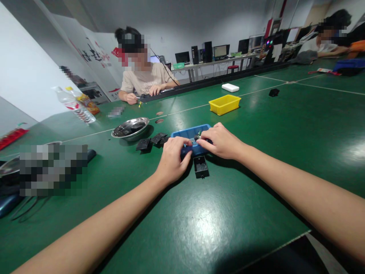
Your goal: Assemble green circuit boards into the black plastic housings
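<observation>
A blue plastic bin [191,132] sits on the green table in front of me, with small metallic pieces in it. My left hand [173,158] is at its near left side, fingers bent over the rim and thumb outside the near wall, closed on it. Over the bin's right part, my right hand [221,141] pinches a small dark part with a green piece [199,134]; its exact kind is too small to tell. Just below the bin lies an open black square case [201,167]. Several black square pieces [143,144] lie left of the bin, partly behind my left hand.
A metal bowl [130,128] of black parts stands to the left. Beyond the bin are a yellow bin [225,105], a white box [230,88] and a small black piece [274,92]. Bottles [74,106] stand far left. A person [145,78] works across the table.
</observation>
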A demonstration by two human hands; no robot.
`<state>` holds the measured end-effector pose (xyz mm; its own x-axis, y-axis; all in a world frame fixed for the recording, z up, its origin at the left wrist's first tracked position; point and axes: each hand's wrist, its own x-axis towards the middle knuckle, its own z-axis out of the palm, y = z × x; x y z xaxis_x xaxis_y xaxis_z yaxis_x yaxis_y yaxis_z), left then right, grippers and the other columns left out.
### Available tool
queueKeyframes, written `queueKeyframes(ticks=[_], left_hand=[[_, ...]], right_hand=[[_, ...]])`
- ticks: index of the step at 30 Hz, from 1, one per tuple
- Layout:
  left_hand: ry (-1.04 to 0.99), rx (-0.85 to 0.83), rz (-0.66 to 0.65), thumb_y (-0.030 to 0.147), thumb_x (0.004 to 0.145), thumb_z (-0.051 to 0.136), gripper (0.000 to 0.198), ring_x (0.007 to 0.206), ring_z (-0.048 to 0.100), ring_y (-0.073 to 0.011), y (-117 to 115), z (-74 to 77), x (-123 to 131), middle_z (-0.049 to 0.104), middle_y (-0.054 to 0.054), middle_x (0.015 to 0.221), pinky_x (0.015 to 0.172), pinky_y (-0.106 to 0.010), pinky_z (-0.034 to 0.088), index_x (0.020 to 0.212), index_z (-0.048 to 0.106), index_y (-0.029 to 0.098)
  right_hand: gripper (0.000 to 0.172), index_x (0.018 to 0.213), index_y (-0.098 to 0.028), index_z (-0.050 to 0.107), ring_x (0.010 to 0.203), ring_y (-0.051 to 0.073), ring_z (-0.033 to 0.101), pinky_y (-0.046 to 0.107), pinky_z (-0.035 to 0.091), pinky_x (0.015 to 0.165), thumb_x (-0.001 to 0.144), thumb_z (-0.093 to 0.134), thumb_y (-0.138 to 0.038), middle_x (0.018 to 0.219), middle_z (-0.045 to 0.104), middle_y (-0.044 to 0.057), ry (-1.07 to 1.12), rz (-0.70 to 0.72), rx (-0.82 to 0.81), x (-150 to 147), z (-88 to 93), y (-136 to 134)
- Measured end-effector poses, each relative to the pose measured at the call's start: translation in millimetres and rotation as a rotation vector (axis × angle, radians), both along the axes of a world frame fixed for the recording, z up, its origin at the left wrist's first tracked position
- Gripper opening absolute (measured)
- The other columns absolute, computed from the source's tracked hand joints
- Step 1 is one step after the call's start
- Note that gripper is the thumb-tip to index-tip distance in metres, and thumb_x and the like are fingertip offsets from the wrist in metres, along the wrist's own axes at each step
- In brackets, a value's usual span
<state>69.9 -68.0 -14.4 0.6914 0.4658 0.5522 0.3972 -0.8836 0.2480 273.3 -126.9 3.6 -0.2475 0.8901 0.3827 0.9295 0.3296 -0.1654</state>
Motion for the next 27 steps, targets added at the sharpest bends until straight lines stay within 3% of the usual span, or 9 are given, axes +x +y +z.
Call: queueKeyframes(ticks=[9, 15, 19, 23, 27], left_hand=[[0.031, 0.013, -0.024, 0.012, 0.089, 0.051, 0.012, 0.099, 0.055, -0.0239, 0, -0.2, -2, 0.064, -0.007, 0.101, 0.088, -0.041, 0.043, 0.089, 0.059, 0.02], [0.059, 0.034, 0.011, 0.006, 0.087, 0.05, 0.028, 0.108, 0.056, -0.0261, 0, -2.7, -2, 0.063, -0.008, 0.109, 0.098, -0.05, 0.042, 0.101, 0.068, 0.022], [0.098, 0.045, 0.05, 0.004, 0.084, 0.052, 0.04, 0.124, 0.05, -0.0312, 4, -8.5, -2, 0.057, -0.012, 0.13, 0.105, -0.06, 0.042, 0.115, 0.067, 0.024], [0.065, 0.056, 0.028, -0.001, 0.082, 0.049, 0.053, 0.141, 0.041, -0.0315, 11, -15.8, -4, 0.045, -0.014, 0.148, 0.113, -0.063, 0.04, 0.129, 0.059, 0.023], [0.083, 0.031, 0.04, -0.002, 0.08, 0.049, 0.058, 0.151, 0.031, -0.0368, 15, -19.4, -5, 0.033, -0.018, 0.16, 0.117, -0.067, 0.035, 0.134, 0.057, 0.019]], right_hand=[[0.04, 0.071, -0.016, 0.068, 0.07, 0.016, 0.056, 0.032, 0.027, 0.073, 0.1, 0.046, -0.033, 0.074, 0.072, 0.006, 0.121, -0.011, 0.054, 1, -1.2, 1], [0.03, 0.075, -0.017, 0.072, 0.072, 0.017, 0.063, 0.029, 0.039, 0.071, 0.093, 0.056, -0.035, 0.078, 0.074, 0.005, 0.576, -0.112, 0.2, 4, 6.5, -4], [0.035, 0.064, -0.016, 0.063, 0.061, 0.014, 0.054, 0.028, 0.039, 0.062, 0.088, 0.059, -0.042, 0.062, 0.063, 0.002, 0.818, -0.127, 0.266, 14, 6.1, 0], [0.039, 0.056, -0.017, 0.057, 0.055, 0.011, 0.047, 0.027, 0.036, 0.057, 0.085, 0.061, -0.044, 0.053, 0.052, -0.002, 0.814, -0.045, 0.066, 24, 1.3, 4], [0.032, 0.06, -0.017, 0.06, 0.052, 0.011, 0.051, 0.026, 0.037, 0.056, 0.083, 0.063, -0.038, 0.053, 0.056, -0.003, 0.686, 0.04, -0.254, 23, -5.1, 4]])
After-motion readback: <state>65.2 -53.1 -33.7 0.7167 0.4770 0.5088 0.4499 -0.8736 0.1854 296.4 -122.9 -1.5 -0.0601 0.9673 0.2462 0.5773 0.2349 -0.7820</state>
